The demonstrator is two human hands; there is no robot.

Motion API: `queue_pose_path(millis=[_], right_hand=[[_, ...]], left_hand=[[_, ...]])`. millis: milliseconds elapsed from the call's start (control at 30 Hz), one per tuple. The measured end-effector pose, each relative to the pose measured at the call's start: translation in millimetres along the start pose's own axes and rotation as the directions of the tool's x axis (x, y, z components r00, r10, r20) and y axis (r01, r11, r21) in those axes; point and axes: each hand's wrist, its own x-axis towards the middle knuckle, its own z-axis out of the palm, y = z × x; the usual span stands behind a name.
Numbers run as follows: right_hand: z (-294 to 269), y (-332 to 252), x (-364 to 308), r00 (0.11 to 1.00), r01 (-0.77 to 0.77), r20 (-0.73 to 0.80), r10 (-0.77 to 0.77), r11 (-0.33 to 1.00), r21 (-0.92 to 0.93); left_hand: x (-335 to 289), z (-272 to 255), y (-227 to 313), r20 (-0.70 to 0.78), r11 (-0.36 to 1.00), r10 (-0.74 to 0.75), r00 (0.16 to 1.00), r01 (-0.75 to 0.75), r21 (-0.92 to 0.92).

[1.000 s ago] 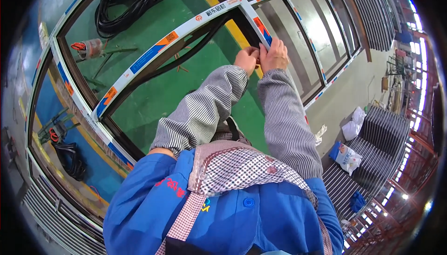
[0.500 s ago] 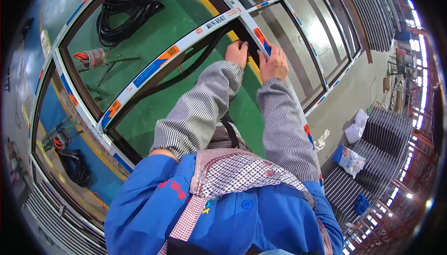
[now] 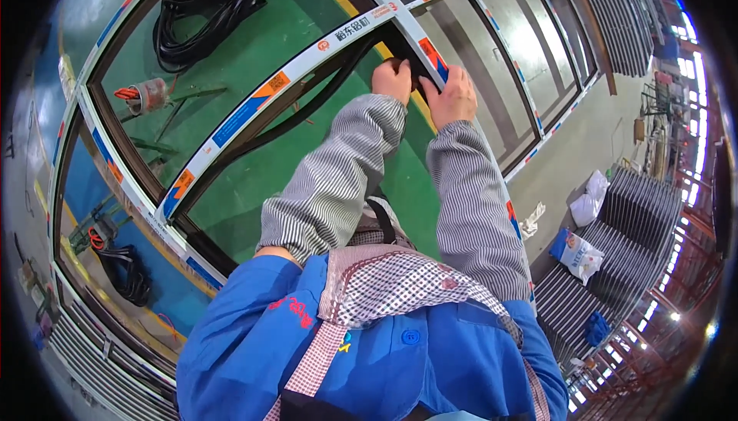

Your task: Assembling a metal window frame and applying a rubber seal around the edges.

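Note:
A large window frame [image 3: 201, 161] with white-filmed bars and coloured stickers lies in front of me. Inside one opening, a black rubber strip [image 3: 327, 96] hangs in a loose curve and runs up toward the far corner. My left hand [image 3: 393, 83] is closed at that corner, thumb and fingers pinching the dark strip; its exact end is hidden. Just to the right, my right hand [image 3: 453, 99] wraps the side bar, fingers over its outer face and thumb on the inner side beside the strip. Both hands are close together but apart.
A coil of black strip [image 3: 204, 21] lies on the green floor beyond, near a bucket with orange-handled tools [image 3: 146, 96] on a stand. Another black coil [image 3: 125, 275] is at lower left. Stacked profiles [image 3: 642, 217] with white bags [image 3: 590, 199] stand at right.
Both hands stay at the same corner, and the right thumb and fingers have shifted slightly along the bar. The whole view has moved a little.

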Motion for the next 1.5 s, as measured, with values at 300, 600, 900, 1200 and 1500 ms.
queue_pose_path(millis=[300,600,900,1200,1500], right_hand=[[4.5,3.6,1.4,0.999,0.009,-0.053,-0.008,1.0,0.009],[6.1,-1.9,6.3,0.996,-0.01,-0.086,0.011,1.0,0.015],[14.1,-22.3,19.9,0.997,0.019,-0.077,-0.023,0.998,-0.052],[17.9,-10.3,25.5,0.996,0.01,-0.084,-0.017,0.996,-0.087],[26.9,-24.6,39.3,0.981,0.071,-0.18,-0.078,0.997,-0.044]], left_hand=[[-3.9,13.0,7.1,-0.05,0.989,-0.004,0.999,0.011,0.146],[7.3,4.2,2.1,0.083,0.987,-0.157,0.984,0.158,0.002],[15.2,0.7,-11.3,-0.004,0.999,-0.036,0.999,0.036,0.041],[-33.8,-38.0,13.8,0.06,0.629,-0.418,0.906,0.337,-0.701],[-47.0,-64.5,39.4,0.085,0.428,-0.464,0.882,0.307,-0.85]])
